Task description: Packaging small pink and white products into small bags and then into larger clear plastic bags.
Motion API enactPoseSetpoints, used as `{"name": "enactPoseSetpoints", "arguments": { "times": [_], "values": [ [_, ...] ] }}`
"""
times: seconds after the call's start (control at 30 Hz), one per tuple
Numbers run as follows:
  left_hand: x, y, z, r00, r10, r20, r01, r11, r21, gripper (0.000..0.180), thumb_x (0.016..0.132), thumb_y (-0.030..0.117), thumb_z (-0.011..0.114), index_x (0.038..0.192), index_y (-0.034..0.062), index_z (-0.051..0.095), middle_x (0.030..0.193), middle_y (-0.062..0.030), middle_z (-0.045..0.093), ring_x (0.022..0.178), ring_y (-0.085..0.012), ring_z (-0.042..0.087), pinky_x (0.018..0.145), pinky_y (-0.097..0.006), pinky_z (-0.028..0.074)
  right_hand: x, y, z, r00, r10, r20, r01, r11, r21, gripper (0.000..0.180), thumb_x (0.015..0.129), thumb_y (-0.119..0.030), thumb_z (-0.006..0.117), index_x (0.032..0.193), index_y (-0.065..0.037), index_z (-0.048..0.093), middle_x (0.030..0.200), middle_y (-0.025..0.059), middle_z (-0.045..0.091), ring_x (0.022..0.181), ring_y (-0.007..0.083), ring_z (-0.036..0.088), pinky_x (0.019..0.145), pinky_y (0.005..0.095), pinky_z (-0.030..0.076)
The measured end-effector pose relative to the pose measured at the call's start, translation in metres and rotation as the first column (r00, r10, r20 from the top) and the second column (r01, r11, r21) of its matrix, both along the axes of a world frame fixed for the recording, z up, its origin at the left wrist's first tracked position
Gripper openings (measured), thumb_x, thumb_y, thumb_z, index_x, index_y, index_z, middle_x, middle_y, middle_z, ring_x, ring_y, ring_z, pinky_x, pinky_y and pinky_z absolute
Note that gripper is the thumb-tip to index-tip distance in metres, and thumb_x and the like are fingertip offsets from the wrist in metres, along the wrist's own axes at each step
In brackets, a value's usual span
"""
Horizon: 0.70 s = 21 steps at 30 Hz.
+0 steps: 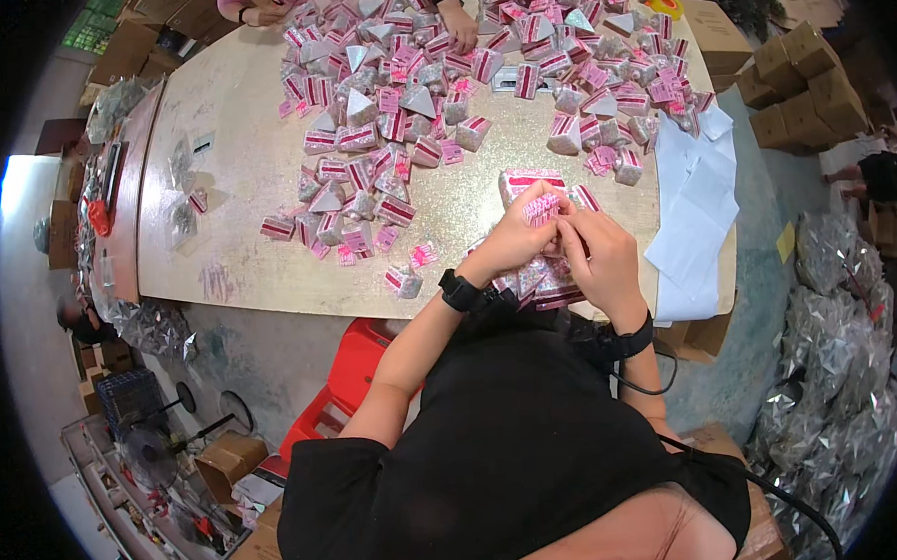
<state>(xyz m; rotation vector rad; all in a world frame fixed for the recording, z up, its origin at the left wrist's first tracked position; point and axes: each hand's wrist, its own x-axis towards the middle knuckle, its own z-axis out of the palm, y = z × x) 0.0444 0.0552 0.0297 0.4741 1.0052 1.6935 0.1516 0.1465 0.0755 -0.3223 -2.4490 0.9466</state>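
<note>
Both hands meet at table's near edge: left hand and right hand pinch one small pink packet between fingertips, packet just above both, left nearer; table.

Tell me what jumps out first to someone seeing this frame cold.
A sprawl of small pink-and-silver packets covers the far half of the speckled table. At the near edge, the left hand and right hand pinch one pink packet together. Another person's hand reaches in opposite.
</note>
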Motion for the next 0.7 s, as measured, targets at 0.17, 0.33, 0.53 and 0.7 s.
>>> {"name": "enactPoseSetpoints", "arguments": {
  "times": [0.17,0.33,0.53,0.7],
  "values": [
    [-0.002,-0.002,-0.003,0.995,-0.034,-0.094,0.032,0.999,-0.020,0.015,0.086,0.000,0.049,0.099,0.0073,0.046,0.085,-0.0002,0.051,0.062,-0.0023,0.044,0.049,-0.016,0.036,-0.001,0.000,0.000,1.000,0.010,0.030,-0.011,1.000,0.009,0.008,0.081,-0.011,0.056,0.080,-0.003,0.056,0.066,0.0111,0.053,0.060,0.0282,0.053,0.053,0.0376,0.041],
    [-0.002,-0.001,0.000,0.927,-0.019,-0.374,0.000,0.999,-0.052,0.018,0.083,-0.002,0.049,0.098,0.0064,0.045,0.088,-0.0006,0.051,0.072,-0.0055,0.048,0.060,-0.019,0.041,0.001,0.000,-0.003,0.999,0.035,0.031,-0.035,0.999,0.006,0.006,0.079,-0.007,0.058,0.079,-0.001,0.057,0.073,0.0119,0.056,0.060,0.0272,0.052,0.055,0.0344,0.042],
    [-0.004,-0.005,-0.003,0.736,-0.099,-0.670,0.059,0.995,-0.082,0.027,0.074,-0.006,0.048,0.100,0.0016,0.044,0.095,-0.0107,0.051,0.092,-0.0193,0.050,0.083,-0.031,0.040,-0.001,0.000,0.002,0.990,0.035,-0.136,0.008,0.953,0.304,0.010,0.071,-0.005,0.064,0.079,-0.002,0.059,0.098,0.0076,0.059,0.067,0.0242,0.051,0.056,0.0328,0.042],
    [-0.005,-0.008,0.002,0.670,-0.214,-0.711,0.108,0.975,-0.192,0.033,0.069,-0.004,0.051,0.100,-0.0025,0.041,0.097,-0.0146,0.049,0.098,-0.0247,0.049,0.086,-0.033,0.039,0.003,0.003,-0.025,0.975,0.133,-0.180,-0.101,0.979,0.178,0.012,0.068,-0.002,0.066,0.078,-0.003,0.060,0.098,0.0073,0.060,0.068,0.0228,0.052,0.056,0.0312,0.043]
  ]
}}
